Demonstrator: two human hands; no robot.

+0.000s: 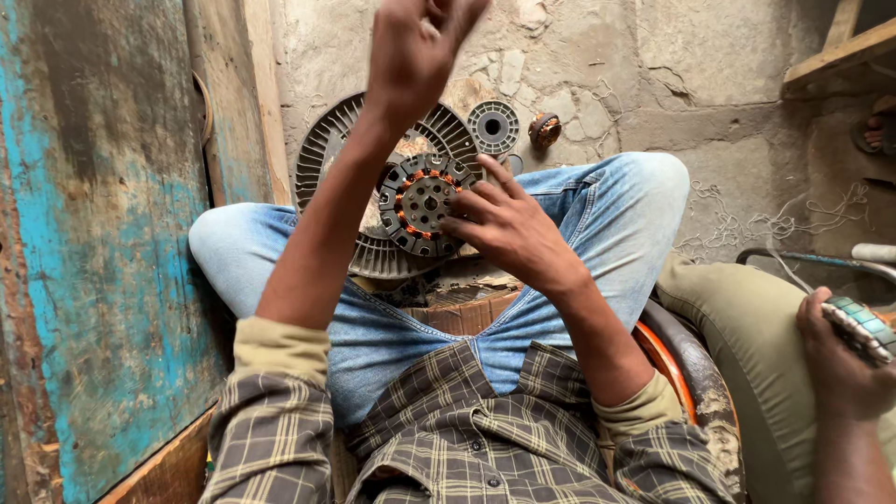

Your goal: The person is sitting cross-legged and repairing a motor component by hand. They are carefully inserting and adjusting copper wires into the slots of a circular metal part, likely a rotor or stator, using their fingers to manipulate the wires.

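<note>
My right hand (509, 229) grips the right rim of a round motor stator (418, 203), a dark slotted ring with orange-copper windings, held above my knees in blue jeans. My left hand (415, 47) is raised high over the stator with its fingers drawn together. The fingertips run off the top edge, so anything pinched in them is hidden. Behind the stator a large round finned metal cover (322, 149) lies on the floor.
A smaller slotted disc (493, 126) and a rusty little part (544, 129) rest by the cracked wall. A worn blue wooden door (103, 233) stands at left. At right, a co-worker's hand (840, 359) holds another stator (863, 327). Wire scraps (775, 224) litter the floor.
</note>
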